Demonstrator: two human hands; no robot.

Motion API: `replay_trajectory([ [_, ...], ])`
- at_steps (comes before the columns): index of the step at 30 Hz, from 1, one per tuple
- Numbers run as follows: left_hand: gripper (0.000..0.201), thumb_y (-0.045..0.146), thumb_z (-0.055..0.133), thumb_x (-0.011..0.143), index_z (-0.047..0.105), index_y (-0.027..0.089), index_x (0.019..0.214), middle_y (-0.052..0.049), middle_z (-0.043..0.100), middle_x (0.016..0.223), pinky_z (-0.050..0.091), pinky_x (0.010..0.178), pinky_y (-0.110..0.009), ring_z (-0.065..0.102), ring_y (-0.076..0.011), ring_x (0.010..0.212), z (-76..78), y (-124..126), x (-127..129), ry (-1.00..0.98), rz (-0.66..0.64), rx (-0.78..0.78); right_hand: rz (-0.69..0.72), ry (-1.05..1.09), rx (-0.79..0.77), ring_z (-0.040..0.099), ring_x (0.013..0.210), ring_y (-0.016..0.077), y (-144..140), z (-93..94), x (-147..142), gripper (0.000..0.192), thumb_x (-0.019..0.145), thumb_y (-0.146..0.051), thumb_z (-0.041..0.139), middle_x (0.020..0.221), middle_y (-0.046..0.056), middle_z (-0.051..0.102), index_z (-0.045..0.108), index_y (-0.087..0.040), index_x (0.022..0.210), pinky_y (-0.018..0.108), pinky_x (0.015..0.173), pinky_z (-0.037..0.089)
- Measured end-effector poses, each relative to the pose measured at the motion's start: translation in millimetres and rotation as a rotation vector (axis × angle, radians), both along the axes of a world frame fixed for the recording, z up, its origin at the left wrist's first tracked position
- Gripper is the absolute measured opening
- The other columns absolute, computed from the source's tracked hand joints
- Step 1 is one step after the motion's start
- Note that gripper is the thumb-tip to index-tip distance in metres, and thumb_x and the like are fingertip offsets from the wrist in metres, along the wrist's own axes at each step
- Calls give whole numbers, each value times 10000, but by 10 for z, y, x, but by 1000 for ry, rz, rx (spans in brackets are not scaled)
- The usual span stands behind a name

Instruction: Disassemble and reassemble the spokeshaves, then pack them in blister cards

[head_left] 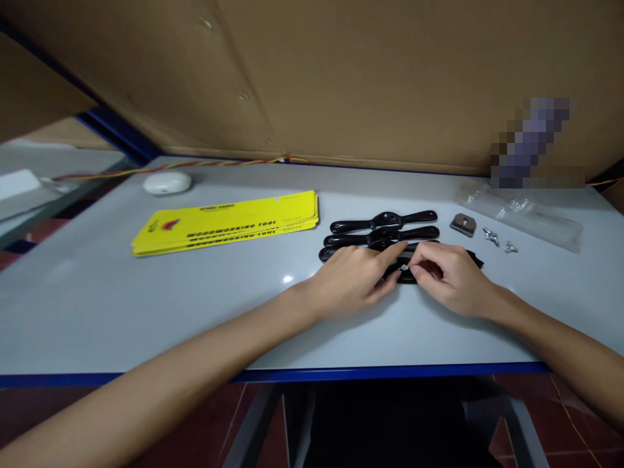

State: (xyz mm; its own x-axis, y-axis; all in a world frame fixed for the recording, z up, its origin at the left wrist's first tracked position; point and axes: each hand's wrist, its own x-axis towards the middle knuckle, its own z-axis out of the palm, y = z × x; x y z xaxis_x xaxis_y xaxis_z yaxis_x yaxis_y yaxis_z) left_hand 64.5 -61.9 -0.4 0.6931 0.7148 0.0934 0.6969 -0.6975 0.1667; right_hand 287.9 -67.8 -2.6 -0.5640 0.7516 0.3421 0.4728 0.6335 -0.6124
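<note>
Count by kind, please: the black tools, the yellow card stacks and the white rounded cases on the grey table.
Black tools: 4, some partly covered
Yellow card stack: 1
White rounded case: 1
Total: 6

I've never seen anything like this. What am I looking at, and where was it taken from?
There is no machine: these are a person's two bare hands, seen by a camera worn on that person's head, looking forward and down. On the table lie yellow cards, black tools, a blade, wing screws, a plastic bag and a white case. The left hand and right hand meet at the nearest tool, the right fingers beside a shiny piece; its grip is unclear.
</note>
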Motion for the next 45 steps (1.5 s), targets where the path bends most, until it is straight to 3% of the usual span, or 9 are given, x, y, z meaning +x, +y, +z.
replay_trajectory([
  [12, 515, 239, 378, 1016, 568, 87, 1470, -77, 730, 716, 461, 518, -294, 681, -226, 565, -11, 11, 1, -36, 0, 27, 64, -80, -29, 476, 643, 129, -21, 23, 3, 150, 905, -177, 541, 711, -13, 579, 587, -208, 767, 301, 659, 384],
  [21, 593, 353, 457, 962, 567, 89, 1481, -80, 749, 730, 521, 574, -342, 711, -267, 620, 43, -31, 9, 20, 16, -1, 112, -89, 2, 554, 675, 129, -23, -10, 21, 213, 960, -194, 520, 761, 11, 656, 703, -187, 853, 293, 675, 413],
  [27, 544, 439, 479, 991, 622, 111, 1400, -70, 735, 714, 481, 535, -326, 691, -259, 592, 20, -14, 18, 8, 16, -4, 11, -4, -23, 483, 593, 110, -13, -5, -3, 178, 934, -187, 520, 735, -25, 641, 681, -195, 1012, 285, 622, 387],
  [36, 489, 340, 428, 1010, 619, 114, 1399, -59, 718, 696, 445, 519, -296, 674, -228, 562, -20, -5, 17, -18, 14, 40, -5, -28, -29, 483, 622, 125, -9, -16, -11, 118, 908, -166, 503, 732, -19, 619, 612, -210, 902, 298, 644, 380],
  [45, 445, 276, 420, 978, 655, 117, 1322, -79, 730, 731, 477, 538, -316, 671, -235, 562, -16, 15, 11, -20, 14, -16, -4, -42, -32, 423, 576, 116, -22, 9, -15, 91, 854, -177, 532, 661, -54, 516, 468, -239, 838, 290, 606, 341],
])
